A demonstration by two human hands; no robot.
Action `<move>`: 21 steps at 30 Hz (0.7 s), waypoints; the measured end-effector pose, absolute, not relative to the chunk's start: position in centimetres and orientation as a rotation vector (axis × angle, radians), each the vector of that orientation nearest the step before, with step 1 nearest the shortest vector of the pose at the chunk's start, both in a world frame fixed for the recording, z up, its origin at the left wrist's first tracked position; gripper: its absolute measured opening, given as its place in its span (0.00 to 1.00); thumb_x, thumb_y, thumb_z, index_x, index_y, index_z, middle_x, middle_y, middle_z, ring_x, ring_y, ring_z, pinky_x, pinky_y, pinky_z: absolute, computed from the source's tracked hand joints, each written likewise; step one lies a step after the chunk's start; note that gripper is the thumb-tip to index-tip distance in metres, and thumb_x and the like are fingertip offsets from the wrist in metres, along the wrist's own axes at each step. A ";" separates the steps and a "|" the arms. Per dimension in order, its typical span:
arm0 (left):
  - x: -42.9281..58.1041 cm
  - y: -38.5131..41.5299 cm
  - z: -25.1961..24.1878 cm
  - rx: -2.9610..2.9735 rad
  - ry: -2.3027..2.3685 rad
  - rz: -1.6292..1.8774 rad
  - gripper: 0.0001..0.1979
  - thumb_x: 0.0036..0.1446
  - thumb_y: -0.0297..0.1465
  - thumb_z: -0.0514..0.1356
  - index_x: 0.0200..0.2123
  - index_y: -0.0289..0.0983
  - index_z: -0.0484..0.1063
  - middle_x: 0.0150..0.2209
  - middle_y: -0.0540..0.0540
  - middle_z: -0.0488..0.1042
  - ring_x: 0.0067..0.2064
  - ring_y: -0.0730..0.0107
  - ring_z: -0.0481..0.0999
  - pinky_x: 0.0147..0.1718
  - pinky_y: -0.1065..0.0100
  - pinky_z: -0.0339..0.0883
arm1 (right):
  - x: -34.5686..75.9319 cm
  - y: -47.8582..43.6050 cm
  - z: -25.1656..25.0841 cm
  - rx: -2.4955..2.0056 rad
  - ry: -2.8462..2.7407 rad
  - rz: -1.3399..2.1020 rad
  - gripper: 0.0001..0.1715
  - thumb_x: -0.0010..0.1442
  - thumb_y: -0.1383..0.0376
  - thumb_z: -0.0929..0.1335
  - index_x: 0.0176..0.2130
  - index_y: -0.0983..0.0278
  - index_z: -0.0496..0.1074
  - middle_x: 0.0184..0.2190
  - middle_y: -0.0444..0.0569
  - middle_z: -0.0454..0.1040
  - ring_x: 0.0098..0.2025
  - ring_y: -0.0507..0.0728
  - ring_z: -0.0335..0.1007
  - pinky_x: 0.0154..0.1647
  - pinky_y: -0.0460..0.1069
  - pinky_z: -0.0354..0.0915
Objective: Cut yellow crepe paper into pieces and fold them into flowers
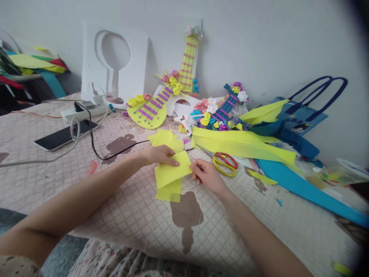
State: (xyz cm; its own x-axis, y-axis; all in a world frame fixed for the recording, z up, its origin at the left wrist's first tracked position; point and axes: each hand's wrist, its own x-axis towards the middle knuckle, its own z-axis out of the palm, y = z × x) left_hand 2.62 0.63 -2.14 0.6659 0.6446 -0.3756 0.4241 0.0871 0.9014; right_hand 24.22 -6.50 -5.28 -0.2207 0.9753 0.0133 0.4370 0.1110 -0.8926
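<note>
A small yellow foam sheet (170,175) lies folded on the quilted bed cover (115,207) in front of me. My left hand (160,154) rests on its upper left part, fingers pressed flat on the sheet. My right hand (205,174) pinches the sheet's right edge between thumb and fingers. More yellow pieces (165,138) lie just behind the left hand. Red and yellow scissors (225,162) lie right beside my right hand.
Long yellow strips (239,144) and a blue strip (296,186) spread to the right, with a blue bag (305,113) behind. Paper guitars with flowers (152,107) and a glue gun (184,124) lie at the back. A phone (62,136), power strip (83,110) and cables sit left.
</note>
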 end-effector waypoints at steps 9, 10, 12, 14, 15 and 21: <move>1.6 2.2 -3.0 1.576 0.908 0.244 0.17 0.44 0.40 0.67 0.33 0.34 0.77 0.35 0.43 0.79 0.32 0.67 0.76 0.30 0.71 0.65 | 35.5 -2.6 -4.9 -1.772 -1.990 0.214 0.12 0.48 0.59 0.70 0.30 0.62 0.65 0.29 0.48 0.71 0.33 0.58 0.66 0.34 0.50 0.59; 1.6 2.2 -3.1 1.579 0.905 0.241 0.17 0.44 0.40 0.66 0.34 0.34 0.77 0.35 0.43 0.79 0.32 0.67 0.76 0.30 0.71 0.66 | 36.5 -2.4 -5.1 -1.796 -1.997 0.193 0.14 0.45 0.58 0.71 0.30 0.62 0.64 0.30 0.48 0.70 0.33 0.58 0.66 0.33 0.50 0.59; 1.6 2.2 -3.1 1.568 0.884 0.235 0.17 0.44 0.40 0.67 0.34 0.34 0.77 0.36 0.43 0.79 0.32 0.67 0.76 0.30 0.71 0.66 | 37.9 -2.1 -5.7 -1.832 -2.015 0.175 0.17 0.44 0.56 0.71 0.30 0.61 0.63 0.30 0.48 0.70 0.33 0.58 0.66 0.32 0.49 0.59; 1.6 2.1 -3.0 1.543 0.851 0.231 0.16 0.44 0.40 0.67 0.34 0.34 0.77 0.35 0.43 0.79 0.32 0.67 0.76 0.31 0.70 0.66 | 38.3 -1.9 -6.2 -1.858 -2.035 0.170 0.19 0.45 0.54 0.71 0.31 0.61 0.62 0.30 0.47 0.69 0.31 0.57 0.65 0.30 0.48 0.58; 1.6 2.1 -3.0 1.536 0.841 0.232 0.16 0.44 0.39 0.67 0.34 0.34 0.76 0.35 0.44 0.79 0.32 0.68 0.76 0.31 0.70 0.67 | 38.3 -1.9 -6.3 -1.865 -2.048 0.171 0.19 0.46 0.54 0.70 0.30 0.61 0.61 0.29 0.46 0.69 0.30 0.56 0.65 0.29 0.48 0.58; 1.5 2.0 -2.7 1.491 0.826 0.261 0.15 0.44 0.39 0.67 0.33 0.34 0.76 0.34 0.45 0.79 0.32 0.68 0.76 0.34 0.69 0.68 | 37.7 -2.5 -5.3 -1.865 -2.129 0.123 0.13 0.52 0.57 0.67 0.28 0.61 0.60 0.29 0.51 0.70 0.34 0.60 0.67 0.34 0.51 0.59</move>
State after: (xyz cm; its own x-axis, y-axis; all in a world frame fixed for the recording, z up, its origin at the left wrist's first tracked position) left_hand 1.53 2.04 -2.72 0.7092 0.6271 -0.3222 0.3276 0.1115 0.9382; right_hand 37.74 -2.50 -5.26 -0.1063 0.9793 0.1724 0.9529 0.1498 -0.2636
